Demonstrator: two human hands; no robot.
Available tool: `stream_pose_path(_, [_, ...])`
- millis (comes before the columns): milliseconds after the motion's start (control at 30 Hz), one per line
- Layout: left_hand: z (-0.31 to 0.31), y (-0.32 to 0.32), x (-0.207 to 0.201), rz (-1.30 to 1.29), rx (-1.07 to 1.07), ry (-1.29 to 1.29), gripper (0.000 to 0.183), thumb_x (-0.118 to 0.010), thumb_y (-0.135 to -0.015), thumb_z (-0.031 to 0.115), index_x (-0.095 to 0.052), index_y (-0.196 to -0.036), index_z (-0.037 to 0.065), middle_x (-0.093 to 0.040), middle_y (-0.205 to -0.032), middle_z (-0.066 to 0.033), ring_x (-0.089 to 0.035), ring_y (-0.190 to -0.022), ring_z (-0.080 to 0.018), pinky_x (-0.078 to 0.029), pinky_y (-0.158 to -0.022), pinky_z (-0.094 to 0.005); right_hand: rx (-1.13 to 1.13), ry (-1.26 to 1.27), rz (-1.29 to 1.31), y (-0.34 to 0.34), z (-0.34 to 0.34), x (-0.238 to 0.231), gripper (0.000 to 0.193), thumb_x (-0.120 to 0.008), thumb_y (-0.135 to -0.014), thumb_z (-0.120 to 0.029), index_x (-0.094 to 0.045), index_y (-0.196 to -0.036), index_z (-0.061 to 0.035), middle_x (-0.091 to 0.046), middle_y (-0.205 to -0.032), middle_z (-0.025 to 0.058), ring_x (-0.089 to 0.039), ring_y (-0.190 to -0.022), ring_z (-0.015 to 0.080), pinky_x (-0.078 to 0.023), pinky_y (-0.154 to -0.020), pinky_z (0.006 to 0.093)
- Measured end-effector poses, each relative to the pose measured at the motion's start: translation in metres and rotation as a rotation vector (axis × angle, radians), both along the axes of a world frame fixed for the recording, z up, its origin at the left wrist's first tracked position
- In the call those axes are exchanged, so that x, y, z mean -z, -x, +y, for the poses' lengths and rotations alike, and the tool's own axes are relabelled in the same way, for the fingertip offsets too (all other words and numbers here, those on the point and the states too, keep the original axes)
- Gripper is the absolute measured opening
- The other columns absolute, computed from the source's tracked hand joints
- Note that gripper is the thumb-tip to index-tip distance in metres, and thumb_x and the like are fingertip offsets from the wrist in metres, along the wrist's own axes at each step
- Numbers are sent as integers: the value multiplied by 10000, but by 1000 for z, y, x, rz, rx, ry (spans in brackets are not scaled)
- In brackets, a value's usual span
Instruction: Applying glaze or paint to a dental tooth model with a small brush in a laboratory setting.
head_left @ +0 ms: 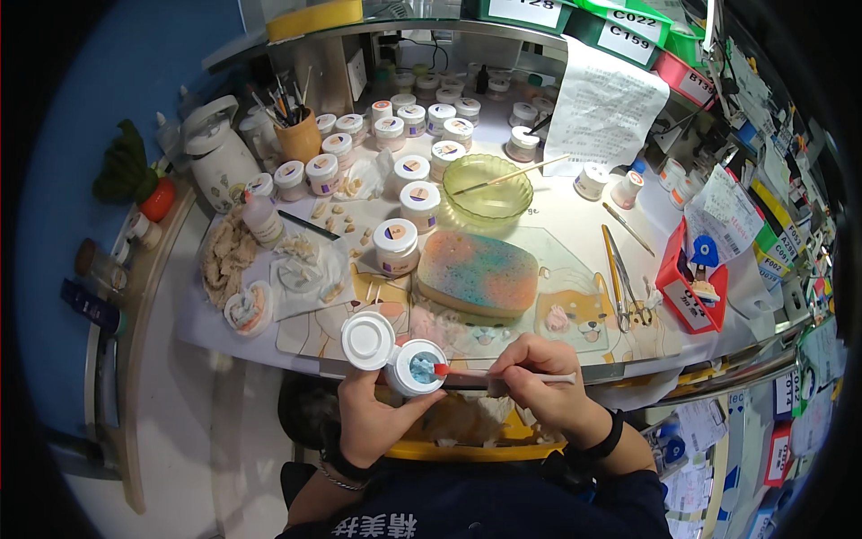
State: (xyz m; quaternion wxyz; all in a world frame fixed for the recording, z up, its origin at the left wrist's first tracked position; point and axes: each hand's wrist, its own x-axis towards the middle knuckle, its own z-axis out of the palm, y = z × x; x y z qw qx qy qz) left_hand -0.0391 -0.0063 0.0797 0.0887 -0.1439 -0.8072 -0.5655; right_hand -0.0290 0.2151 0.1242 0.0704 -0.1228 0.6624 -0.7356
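My left hand (373, 415) is wrapped round a small white jar (392, 377) whose hinged lid (367, 340) is flipped back to the left. Bluish-white clumped material (422, 365) shows inside. Between the fingertips of my right hand (549, 386) is a thin, pale-handled stick tool (471, 372). Its red end (441, 369) points left, at the jar's mouth; whether it touches the contents I cannot tell. Both hands are in front of the bench's near edge. Just beyond them lies a speckled, multicoloured sponge (478, 274) on a printed mat.
Behind the sponge stands a yellow-green glass bowl (492, 209) with a brush (521, 171) across it. Lidded white jars (395, 244) crowd the left and back. At right lie metal tweezers (614, 274) and a red tray (669, 286). A dental cast (249, 308) sits at left.
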Motion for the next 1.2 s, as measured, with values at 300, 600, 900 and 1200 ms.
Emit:
stream_pose_path(300, [0,2,1,38,-78,34,555,-856,-624,145,-595,-1094,8,-656,-997,-124,-655,-879,-217,-503,-764,-305,226,-5,150,-8,26,30,112,-506,-881,-35,-592,-906,31,-634,-765,72,-548,-631,67,-433,-570,193])
stream_pose_path(600, [-10,0,4,-5,-103,-52,579,-862,-619,142,-580,-1097,-20,-664,-970,-120,-649,-871,-191,-499,-789,-304,295,-640,872,-4,27,60,240,-636,-673,50,-602,-907,10,-595,-711,100,-584,-561,208,-464,-511,270])
stream_pose_path(900, [-10,0,6,-32,-68,-101,576,-855,-626,119,-580,-1112,-23,-654,-1014,-132,-648,-908,-205,-497,-828,-314,318,-642,913,-6,22,48,265,-624,-630,63,-612,-890,13,-613,-741,117,-604,-581,228,-478,-511,281])
stream_pose_path(1200, [-6,-3,8,63,22,123,604,-831,-609,86,-568,-1153,54,-559,-1138,-119,-539,-1092,-299,-449,-918,-386,-39,-436,523,-5,-5,-6,126,-597,-724,29,-625,-841,-9,-623,-734,94,-620,-614,215,-487,-576,283])
